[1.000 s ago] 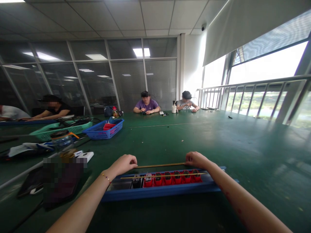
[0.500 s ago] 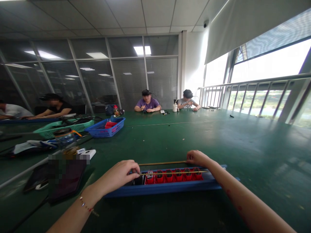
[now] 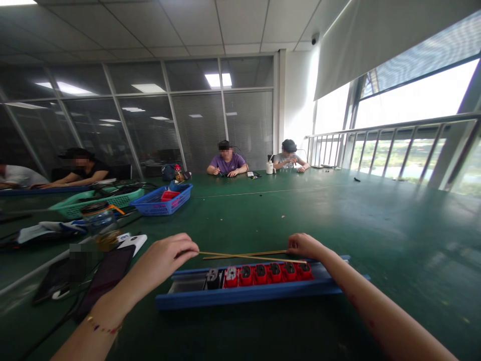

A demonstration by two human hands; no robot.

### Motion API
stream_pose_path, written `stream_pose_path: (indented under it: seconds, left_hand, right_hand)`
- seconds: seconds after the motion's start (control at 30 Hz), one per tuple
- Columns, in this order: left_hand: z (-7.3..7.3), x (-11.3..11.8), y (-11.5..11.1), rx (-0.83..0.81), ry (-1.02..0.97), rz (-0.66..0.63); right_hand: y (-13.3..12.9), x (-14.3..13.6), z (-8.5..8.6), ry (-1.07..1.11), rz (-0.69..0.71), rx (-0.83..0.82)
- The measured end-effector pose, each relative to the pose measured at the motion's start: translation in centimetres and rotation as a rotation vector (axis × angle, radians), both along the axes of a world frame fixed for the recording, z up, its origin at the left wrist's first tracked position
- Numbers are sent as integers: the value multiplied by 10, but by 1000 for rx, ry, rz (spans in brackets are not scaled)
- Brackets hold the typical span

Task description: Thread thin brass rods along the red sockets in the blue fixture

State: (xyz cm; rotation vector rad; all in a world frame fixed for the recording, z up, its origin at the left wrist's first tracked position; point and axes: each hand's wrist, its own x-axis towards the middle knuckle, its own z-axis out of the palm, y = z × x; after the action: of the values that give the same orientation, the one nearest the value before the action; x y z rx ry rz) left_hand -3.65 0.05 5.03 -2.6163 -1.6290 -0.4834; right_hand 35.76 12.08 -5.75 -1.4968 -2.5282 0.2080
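Observation:
Between finger and thumb, my left hand (image 3: 176, 254) pinches the left end of a thin yellowish stick (image 3: 251, 257), which slants over the far edge of a blue tray (image 3: 240, 296). Beyond the tray, my right hand (image 3: 304, 245) has its fingers closed at the right end of a second thin stick (image 3: 221, 257). The two sticks cross near the left. Inside the tray, several red blocks (image 3: 260, 275) with dark tops stand in a row, with a black block (image 3: 213, 279) at their left end.
At the left lie a dark phone (image 3: 108, 276), a jar (image 3: 98, 220), a blue basket (image 3: 161, 203) and a green basket (image 3: 71, 203). Other people sit across the green table (image 3: 233, 215) and at the far left.
My left hand has moved left and away from me with its stick, off the tray's left part, uncovering the black block. My right hand has barely moved.

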Motion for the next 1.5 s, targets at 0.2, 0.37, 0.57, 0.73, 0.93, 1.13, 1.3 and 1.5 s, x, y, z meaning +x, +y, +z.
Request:
stream_pose_path:
  seconds: [0.2,0.37,0.57,0.73,0.93,1.13,1.3,1.5]
  left_hand:
    - [-12,-12,22,-58,19,59]
    - [-36,0,42,-201,56,79]
    - [-57,15,65,-283,117,64]
    - [-69,25,79,-263,152,51]
    - [-73,26,84,-223,193,40]
    - [-74,22,90,-223,274,25]
    - [-76,27,98,-222,331,7]
    - [-77,29,97,-181,314,20]
  right_hand:
    - [0,-2,0,-3,-8,9]
    - [-3,-4,3,-19,-21,43]
    - [-5,-5,6,-19,63,21]
    - [-4,-4,4,-10,92,20]
    - [-5,-5,6,0,84,-1]
    - [-5,-6,3,-5,111,47]
    - [-3,-5,2,-16,138,40]
    - [-3,-5,2,-41,152,21]
